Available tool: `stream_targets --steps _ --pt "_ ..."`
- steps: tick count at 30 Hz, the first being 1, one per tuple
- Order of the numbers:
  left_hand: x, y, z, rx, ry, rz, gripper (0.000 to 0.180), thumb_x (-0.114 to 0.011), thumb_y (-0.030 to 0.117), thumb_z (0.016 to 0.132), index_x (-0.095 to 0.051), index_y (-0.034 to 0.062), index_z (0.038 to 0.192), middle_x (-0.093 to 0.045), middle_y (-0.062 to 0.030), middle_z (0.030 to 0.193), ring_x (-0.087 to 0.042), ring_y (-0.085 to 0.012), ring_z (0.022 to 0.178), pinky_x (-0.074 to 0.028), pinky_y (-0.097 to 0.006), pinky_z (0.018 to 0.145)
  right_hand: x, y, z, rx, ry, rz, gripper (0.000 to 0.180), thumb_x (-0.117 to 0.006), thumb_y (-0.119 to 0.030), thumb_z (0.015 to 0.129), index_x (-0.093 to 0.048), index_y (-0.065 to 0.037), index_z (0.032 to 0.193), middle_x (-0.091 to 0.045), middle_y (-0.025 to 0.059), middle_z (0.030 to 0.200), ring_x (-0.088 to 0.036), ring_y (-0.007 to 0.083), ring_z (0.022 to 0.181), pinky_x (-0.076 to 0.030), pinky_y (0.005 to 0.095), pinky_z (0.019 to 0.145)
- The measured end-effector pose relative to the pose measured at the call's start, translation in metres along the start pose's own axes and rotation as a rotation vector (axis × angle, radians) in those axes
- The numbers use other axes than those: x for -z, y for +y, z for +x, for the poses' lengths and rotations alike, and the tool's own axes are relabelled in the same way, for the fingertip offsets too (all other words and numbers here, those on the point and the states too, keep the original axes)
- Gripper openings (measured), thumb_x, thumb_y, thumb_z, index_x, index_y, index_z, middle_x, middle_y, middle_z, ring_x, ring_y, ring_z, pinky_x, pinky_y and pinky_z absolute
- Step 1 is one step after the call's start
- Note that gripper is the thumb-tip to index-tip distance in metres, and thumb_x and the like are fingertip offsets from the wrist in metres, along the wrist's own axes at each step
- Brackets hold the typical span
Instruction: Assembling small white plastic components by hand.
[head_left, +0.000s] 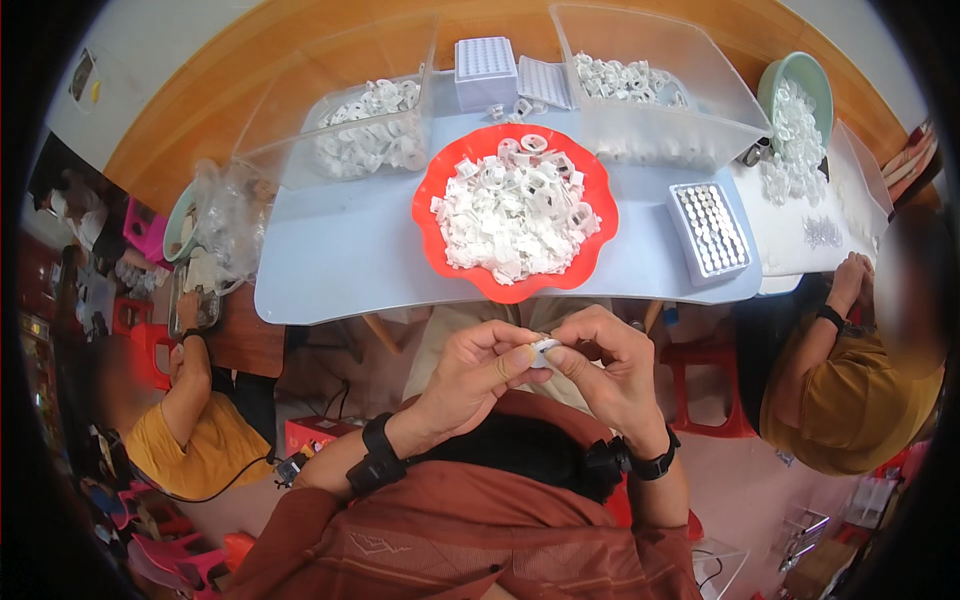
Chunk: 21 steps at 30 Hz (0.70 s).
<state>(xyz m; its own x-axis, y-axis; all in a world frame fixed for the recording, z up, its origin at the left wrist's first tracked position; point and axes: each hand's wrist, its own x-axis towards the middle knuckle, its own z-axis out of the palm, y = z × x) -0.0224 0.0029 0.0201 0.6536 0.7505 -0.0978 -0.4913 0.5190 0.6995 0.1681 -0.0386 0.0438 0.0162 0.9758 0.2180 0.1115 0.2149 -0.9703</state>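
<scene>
"What's nearest?"
"The left hand (480,368) and right hand (612,365), fingertips pinched together on one small white part (543,351)."
"Beyond?"
"The blue table (340,250): a red bowl (428,225) heaped with white pieces (510,225), then clear bins (728,108)."

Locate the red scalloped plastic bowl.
Head view, upper centre: the red bowl rests at the near edge of the light-blue table, beyond the left hand and right hand.

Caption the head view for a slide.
Left hand and right hand hold a small white part before a red basin of white pieces on a blue table.
</scene>
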Motion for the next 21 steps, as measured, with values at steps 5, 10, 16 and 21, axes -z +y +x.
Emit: stream_targets --steps 5,10,16,21 --pt "-0.001 0.001 0.001 0.002 0.005 0.002 0.022 -0.062 0.007 0.099 -0.063 -0.0022 0.119 -0.067 -0.0116 0.115 -0.067 -0.0170 0.103 -0.058 -0.032 0.092 0.003 -0.002 0.002 0.031 -0.004 -0.028 0.012 -0.070 0.001 0.087 -0.070 0.000 0.099 -0.066 0.0092 0.090 -0.063 0.0176 0.080 -0.050 0.0290 0.071" --pt "-0.002 0.005 -0.001 0.017 0.013 0.028 0.022 -0.062 0.007 0.098 -0.063 -0.0029 0.119 -0.067 -0.0109 0.114 -0.067 -0.0164 0.102 -0.058 -0.032 0.093 0.003 -0.001 0.003 0.060 -0.020 -0.020 0.015 -0.072 0.000 0.086 -0.070 0.000 0.101 -0.068 0.0108 0.090 -0.064 0.0205 0.080 -0.049 0.0300 0.072" --pt "-0.001 0.011 -0.003 -0.007 0.026 0.093 0.019 -0.062 0.004 0.097 -0.064 -0.0018 0.115 -0.067 -0.0155 0.117 -0.067 -0.0210 0.107 -0.058 -0.037 0.095 0.002 0.000 0.008 0.130 -0.032 -0.035 0.019 -0.072 0.002 0.084 -0.071 0.000 0.103 -0.069 0.0116 0.091 -0.065 0.0210 0.080 -0.050 0.0302 0.071" --pt "-0.005 0.031 -0.006 -0.103 0.075 0.240 0.018 -0.064 -0.001 0.094 -0.066 -0.0024 0.112 -0.068 -0.0166 0.115 -0.068 -0.0210 0.102 -0.059 -0.036 0.091 0.010 0.000 0.007 0.083 0.075 -0.030 0.017 -0.072 0.004 0.085 -0.071 0.001 0.102 -0.068 0.0082 0.094 -0.062 0.0116 0.079 -0.048 0.0242 0.068"
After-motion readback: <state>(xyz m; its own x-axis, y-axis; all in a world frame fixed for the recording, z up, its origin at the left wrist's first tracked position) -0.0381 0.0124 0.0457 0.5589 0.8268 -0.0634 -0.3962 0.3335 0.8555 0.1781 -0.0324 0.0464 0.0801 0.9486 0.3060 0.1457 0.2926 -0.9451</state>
